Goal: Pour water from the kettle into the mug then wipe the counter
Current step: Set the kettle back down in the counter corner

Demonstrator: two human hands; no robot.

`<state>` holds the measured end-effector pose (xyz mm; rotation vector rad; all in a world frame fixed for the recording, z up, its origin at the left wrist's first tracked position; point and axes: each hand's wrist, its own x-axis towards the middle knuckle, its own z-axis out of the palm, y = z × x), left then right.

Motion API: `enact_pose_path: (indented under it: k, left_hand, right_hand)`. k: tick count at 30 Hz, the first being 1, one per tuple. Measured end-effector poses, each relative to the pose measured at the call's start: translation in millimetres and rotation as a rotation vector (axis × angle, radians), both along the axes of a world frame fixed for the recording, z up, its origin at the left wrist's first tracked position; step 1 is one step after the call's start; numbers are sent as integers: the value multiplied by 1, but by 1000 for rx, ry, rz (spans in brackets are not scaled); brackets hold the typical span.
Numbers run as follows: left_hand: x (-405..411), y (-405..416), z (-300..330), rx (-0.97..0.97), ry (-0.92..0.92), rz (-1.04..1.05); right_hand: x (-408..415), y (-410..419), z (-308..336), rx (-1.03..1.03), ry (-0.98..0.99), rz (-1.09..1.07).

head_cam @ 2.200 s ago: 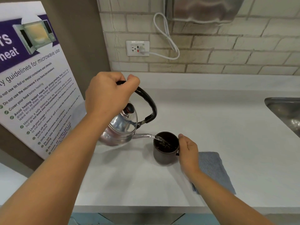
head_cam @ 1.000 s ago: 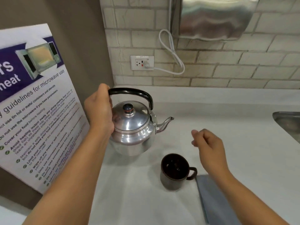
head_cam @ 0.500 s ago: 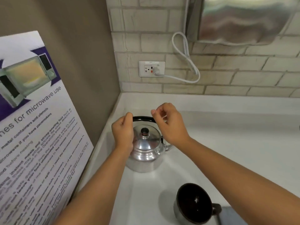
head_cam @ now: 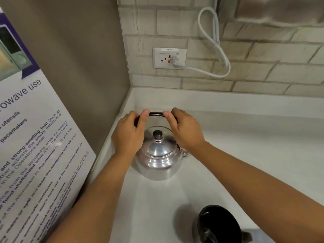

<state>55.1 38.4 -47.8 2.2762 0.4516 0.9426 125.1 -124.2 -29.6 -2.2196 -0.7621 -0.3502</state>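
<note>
kettle (head_cam: 157, 160) — polished shiny metal | counter (head_cam: 245, 155) — smooth matt white | wall (head_cam: 263, 50) — rough brick

A single head-worn view looks steeply down and forward, close over the counter (head_cam: 245, 155) corner; brick wall (head_cam: 263, 71) at twelve o'clock.

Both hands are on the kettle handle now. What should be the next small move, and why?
Probably let go of the handle with both hands. The kettle stands upright on the counter in the corner, apart from the mug, which looks filled. The right hand could then go for a cloth to wipe; the left hand simply withdraws.
</note>
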Motion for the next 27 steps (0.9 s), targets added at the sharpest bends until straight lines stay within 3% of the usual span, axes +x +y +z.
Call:
enact_pose_path:
  k: [4,13,20,23,27]
  left_hand:
    - [18,16,8,143,147,3]
    - [45,25,5,119,575,-29]
    - [44,23,15,168,744,-22]
    - [32,16,30,221,668,41]
    - [-7,-7,53,249,242,77]
  right_hand:
    - [15,3,-4,-86,58,-64]
    - [35,9,-11,-315,292,-95]
    - [30,8,-3,-329,385,-137]
    - [17,-7,14,-298,318,-193]
    - [-21,-55,45,-98,200,-185]
